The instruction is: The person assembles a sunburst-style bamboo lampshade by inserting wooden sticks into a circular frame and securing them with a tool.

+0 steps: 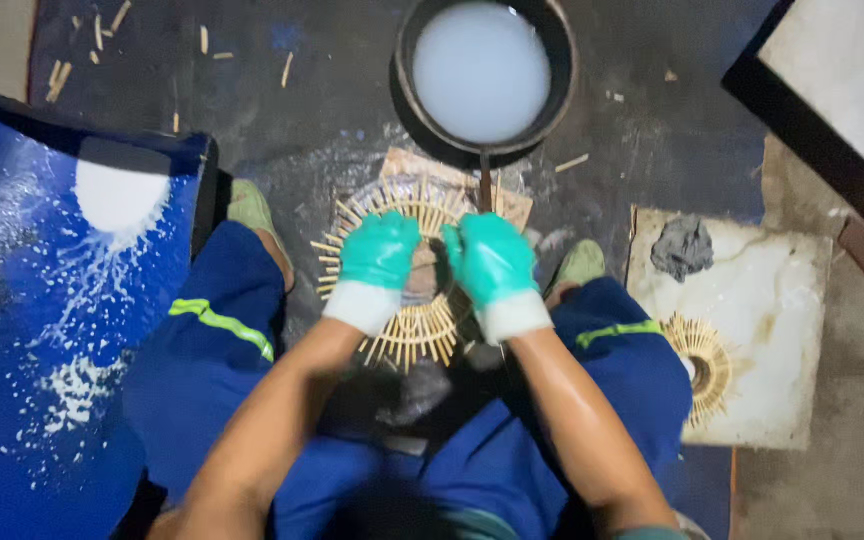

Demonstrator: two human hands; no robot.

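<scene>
Both hands wear green rubber gloves with white cuffs. My left hand (378, 255) and my right hand (490, 260) press side by side on the middle of a round sunburst piece made of thin bamboo sticks (397, 205). The piece lies on a small board on the dark floor between my knees. Its centre is hidden under the gloves. Whether the fingers grip the piece or only press on it does not show. Just beyond it stands a round black pan (552, 115) filled with milky white liquid.
A second bamboo sunburst piece (704, 365) lies on a stained pale slab (772, 290) at the right, with a grey lump (682, 247) near its top. A blue sheet with white splashes (42, 300) covers the left. Loose sticks (102, 35) litter the floor at top left.
</scene>
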